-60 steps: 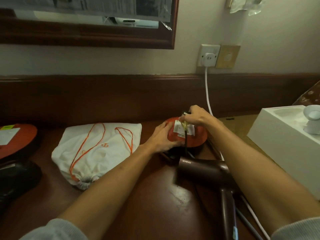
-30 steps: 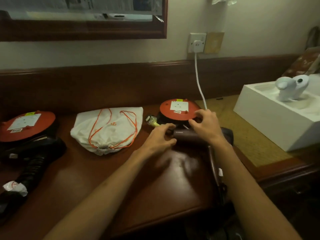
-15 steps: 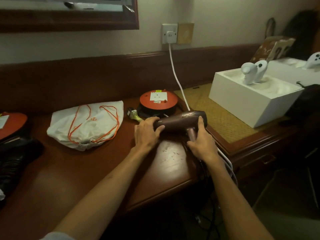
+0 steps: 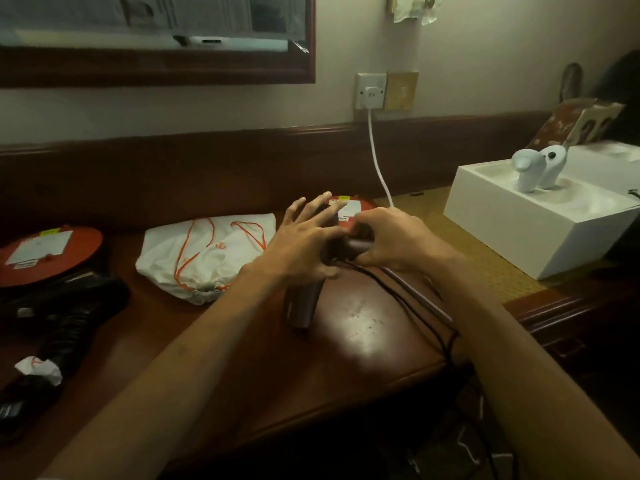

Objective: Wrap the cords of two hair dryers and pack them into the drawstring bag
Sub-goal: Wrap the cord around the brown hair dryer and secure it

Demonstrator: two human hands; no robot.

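1. Maroon hair dryer (image 4: 300,304) stands on the wooden desk (image 4: 363,344) at centre, with both hands on its upper part.
2. Left hand (image 4: 304,241) lies over the top, fingers spread and straight.
3. Right hand (image 4: 391,239) has its grip curled round the dryer's barrel end.
4. Black cord (image 4: 398,299) trails from the dryer toward the near right desk edge.
5. White drawstring bag (image 4: 204,252) with orange strings lies just left of the hands.
6. Second, black hair dryer (image 4: 65,327) lies at far left.
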